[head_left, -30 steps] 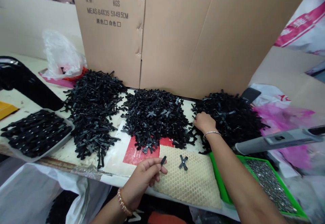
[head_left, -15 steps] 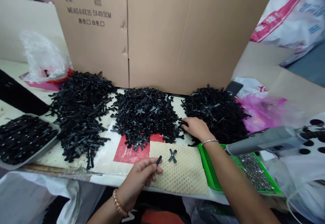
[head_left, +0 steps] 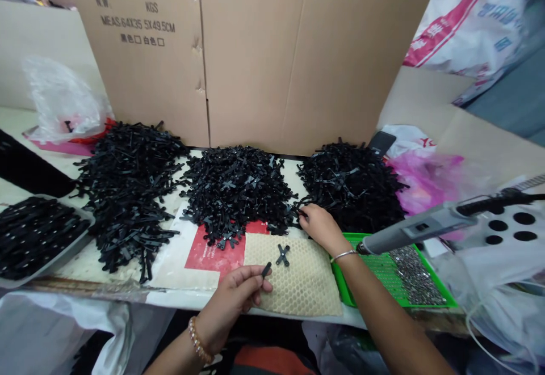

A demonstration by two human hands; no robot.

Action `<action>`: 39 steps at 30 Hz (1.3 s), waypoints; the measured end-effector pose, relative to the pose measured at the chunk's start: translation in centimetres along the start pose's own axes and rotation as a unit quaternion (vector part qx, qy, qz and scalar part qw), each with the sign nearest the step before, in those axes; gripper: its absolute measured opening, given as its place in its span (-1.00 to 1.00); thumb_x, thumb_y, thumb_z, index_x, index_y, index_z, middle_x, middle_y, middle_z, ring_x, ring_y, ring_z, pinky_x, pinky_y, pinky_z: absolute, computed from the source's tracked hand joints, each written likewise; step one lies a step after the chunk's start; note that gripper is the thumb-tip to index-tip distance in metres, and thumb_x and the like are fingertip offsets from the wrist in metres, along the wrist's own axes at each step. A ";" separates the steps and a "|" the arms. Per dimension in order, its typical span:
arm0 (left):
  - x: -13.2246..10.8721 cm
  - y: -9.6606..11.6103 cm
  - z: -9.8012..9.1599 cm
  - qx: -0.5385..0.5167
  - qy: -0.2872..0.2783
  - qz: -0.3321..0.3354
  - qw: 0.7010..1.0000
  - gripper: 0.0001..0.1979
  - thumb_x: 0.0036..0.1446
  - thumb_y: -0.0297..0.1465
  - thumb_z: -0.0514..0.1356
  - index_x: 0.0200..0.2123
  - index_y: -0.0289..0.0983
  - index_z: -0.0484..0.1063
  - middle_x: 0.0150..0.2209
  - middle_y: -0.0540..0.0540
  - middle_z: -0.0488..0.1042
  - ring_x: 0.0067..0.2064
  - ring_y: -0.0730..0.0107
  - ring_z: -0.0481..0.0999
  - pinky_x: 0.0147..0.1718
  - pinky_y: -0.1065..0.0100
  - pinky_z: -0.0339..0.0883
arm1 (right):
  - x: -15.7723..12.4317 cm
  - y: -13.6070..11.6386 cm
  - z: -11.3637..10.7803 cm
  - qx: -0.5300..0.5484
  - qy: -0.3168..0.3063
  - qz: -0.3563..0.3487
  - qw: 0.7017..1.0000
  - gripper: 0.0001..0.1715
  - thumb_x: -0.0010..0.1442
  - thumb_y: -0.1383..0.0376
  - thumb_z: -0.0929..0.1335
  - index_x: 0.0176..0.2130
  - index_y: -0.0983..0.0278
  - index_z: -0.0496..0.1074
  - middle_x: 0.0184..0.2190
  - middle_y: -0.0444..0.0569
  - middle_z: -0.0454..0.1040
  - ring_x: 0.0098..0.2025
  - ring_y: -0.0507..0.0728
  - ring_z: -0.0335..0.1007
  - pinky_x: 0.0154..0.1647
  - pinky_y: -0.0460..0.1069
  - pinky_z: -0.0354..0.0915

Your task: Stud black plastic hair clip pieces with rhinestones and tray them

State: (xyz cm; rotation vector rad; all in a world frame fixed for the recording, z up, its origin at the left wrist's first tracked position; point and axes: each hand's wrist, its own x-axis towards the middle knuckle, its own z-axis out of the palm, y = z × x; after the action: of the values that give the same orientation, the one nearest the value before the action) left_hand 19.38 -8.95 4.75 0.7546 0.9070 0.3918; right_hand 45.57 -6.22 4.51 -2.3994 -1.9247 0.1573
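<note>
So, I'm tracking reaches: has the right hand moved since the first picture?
Yes: the right hand has come nearer the honeycomb-patterned mat, back toward the person.

the crossed strips [head_left: 283, 255] are black — the mat [head_left: 310, 284], honeycombed cream.

The left hand [head_left: 238, 293] forms a pinch; the right hand [head_left: 320, 226], curled, is extended farther forward.

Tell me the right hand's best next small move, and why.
Perhaps bring the right hand toward the left hand: the left pinches a black strip over the honeycomb-textured mat, while the right, beside the rightmost black pile, seems to pinch another dark piece.
</note>
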 end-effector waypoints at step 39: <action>-1.0 1.9 2.1 -0.112 0.018 0.011 0.993 -0.69 -0.19 -0.27 0.38 -0.38 -0.33 0.47 -0.50 0.03 0.33 -0.52 0.65 0.17 -0.53 0.54 0.02 | -13.2 -9.1 -0.5 0.458 0.146 -0.079 0.873 -0.89 0.26 0.32 0.35 -0.16 0.20 0.43 -0.24 -0.05 0.47 -0.20 0.10 0.43 -0.16 -0.05 0.37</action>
State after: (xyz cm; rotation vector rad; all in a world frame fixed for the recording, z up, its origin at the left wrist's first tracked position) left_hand 20.55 -9.14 7.55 0.5526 0.8719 0.5189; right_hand 33.94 -17.08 6.59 -1.5219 -1.4136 0.5237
